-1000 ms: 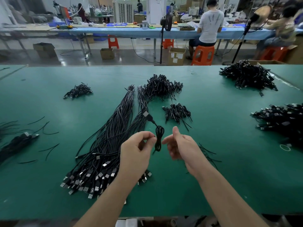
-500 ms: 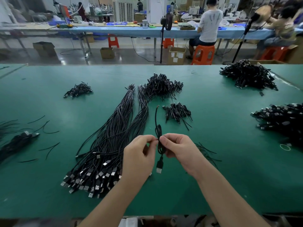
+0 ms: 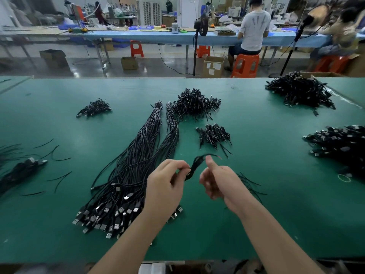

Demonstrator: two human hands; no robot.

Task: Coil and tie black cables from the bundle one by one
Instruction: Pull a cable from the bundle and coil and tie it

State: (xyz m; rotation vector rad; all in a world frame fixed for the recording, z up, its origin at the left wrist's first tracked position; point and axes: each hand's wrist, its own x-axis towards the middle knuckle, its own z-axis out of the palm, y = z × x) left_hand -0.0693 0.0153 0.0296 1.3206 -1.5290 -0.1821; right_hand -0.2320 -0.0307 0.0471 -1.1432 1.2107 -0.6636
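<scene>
Left hand (image 3: 167, 184): raised above green table (image 3: 256, 224), fingers curled, thumb + forefinger pinching lower end of a small coiled black cable (image 3: 194, 166). Coil slants up to the right from the pinch, a thin loose end arcing right at the top; motion-blurred, so details unclear. Right hand (image 3: 218, 179): just right of the coil, thumb up near its top, other fingers loosely curled and blurred; cannot tell whether touching the cable, no clear grip on anything. Both forearms reaching in from near edge, wrists close together, hands centre of view.

Under and left of left hand: long bundle of black cables (image 3: 136, 165) lying flat, fanned USB plugs (image 3: 110, 212) at near end, narrow tied end at far end. Just right of it at far end: heap of coiled cables (image 3: 194, 104). Nearer, right of bundle: smaller heap (image 3: 214, 135). Far left: another small heap (image 3: 93, 108). Far right corner: big heap (image 3: 299, 91). Right edge: pile w/ plugs (image 3: 339, 145). Left edge: dark cable clump (image 3: 19, 171), loose wire ties (image 3: 59, 177) scattered near it. More loose ties (image 3: 248, 180) on table right of right hand. White ring (image 3: 344, 177) on table, near right.

Background: blue bench (image 3: 158, 37), person in white shirt (image 3: 253, 30) seated on orange stool (image 3: 245, 65), cardboard boxes (image 3: 213, 66) on floor.
</scene>
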